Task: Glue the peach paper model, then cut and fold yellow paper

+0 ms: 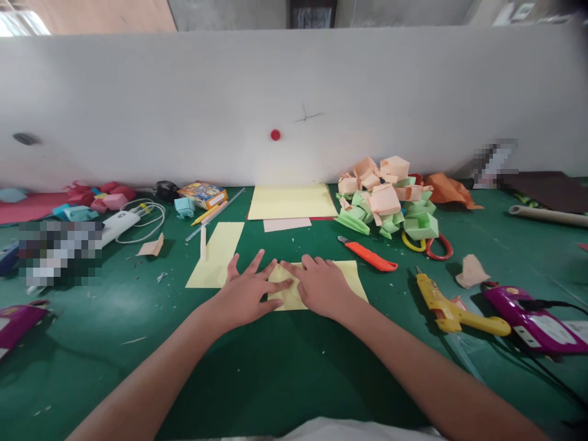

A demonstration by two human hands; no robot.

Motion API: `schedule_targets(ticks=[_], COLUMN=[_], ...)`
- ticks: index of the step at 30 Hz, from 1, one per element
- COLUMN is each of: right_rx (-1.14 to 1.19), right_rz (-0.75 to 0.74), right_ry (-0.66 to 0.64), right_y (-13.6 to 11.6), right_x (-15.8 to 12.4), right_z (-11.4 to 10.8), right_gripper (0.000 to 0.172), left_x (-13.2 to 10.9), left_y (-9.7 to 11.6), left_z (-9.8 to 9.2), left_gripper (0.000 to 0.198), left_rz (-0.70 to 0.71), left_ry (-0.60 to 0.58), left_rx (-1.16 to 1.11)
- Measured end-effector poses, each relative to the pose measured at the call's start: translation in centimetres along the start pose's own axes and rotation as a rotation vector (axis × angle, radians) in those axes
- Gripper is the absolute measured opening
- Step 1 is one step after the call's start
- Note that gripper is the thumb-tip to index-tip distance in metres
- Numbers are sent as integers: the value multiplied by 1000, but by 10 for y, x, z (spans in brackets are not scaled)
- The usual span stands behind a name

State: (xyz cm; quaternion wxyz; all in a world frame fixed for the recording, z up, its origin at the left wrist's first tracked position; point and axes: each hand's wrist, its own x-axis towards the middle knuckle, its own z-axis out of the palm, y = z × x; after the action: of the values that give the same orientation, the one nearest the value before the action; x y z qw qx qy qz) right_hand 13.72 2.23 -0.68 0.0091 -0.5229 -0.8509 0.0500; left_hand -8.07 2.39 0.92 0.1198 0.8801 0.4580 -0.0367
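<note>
My left hand (245, 294) is open, fingers spread, lying partly on a strip of pale yellow paper (287, 298) on the green table. Its thumb and index finger rest on the strip's left part. From the other side my right hand (324, 285) presses on the same strip, index finger stretched toward my left fingertips and the other fingers slightly bent. Creases show in the paper between the hands. The strip's right end (351, 275) reaches out past my right hand. Another yellow paper strip (215, 260) lies left of my left hand, with a thin white stick on it.
An orange cutter knife (370, 254), scissors (438, 246) and a yellow glue gun (454, 309) lie at right. Folded peach and green paper pieces (386, 199) are heaped behind them. Yellow sheets (291, 202) lie by the white wall. A pencil (206, 213) and a power strip (117, 226) are at left.
</note>
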Motion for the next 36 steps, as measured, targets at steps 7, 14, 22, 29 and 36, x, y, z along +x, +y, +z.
schedule_targets(ticks=[7,14,22,29,36], right_rx=[28,90,93,72,34], right_rz=[3,-2,9,-8,-67], right_ry=[10,39,61,69,69], right_y=[1,1,1,4,10], right_x=[2,3,5,4,1], right_z=[2,1,4,5,7], right_gripper=[58,56,56,55,57], left_x=[8,16,19,19,7], left_y=[3,0,6,-1,-18], left_z=[3,18,23,31,27], left_gripper=[36,32,39,48,79], left_rz=[2,-99,-173,-128,44], left_ry=[144,419,497,418,236], left_rx=[32,192,308,304,200])
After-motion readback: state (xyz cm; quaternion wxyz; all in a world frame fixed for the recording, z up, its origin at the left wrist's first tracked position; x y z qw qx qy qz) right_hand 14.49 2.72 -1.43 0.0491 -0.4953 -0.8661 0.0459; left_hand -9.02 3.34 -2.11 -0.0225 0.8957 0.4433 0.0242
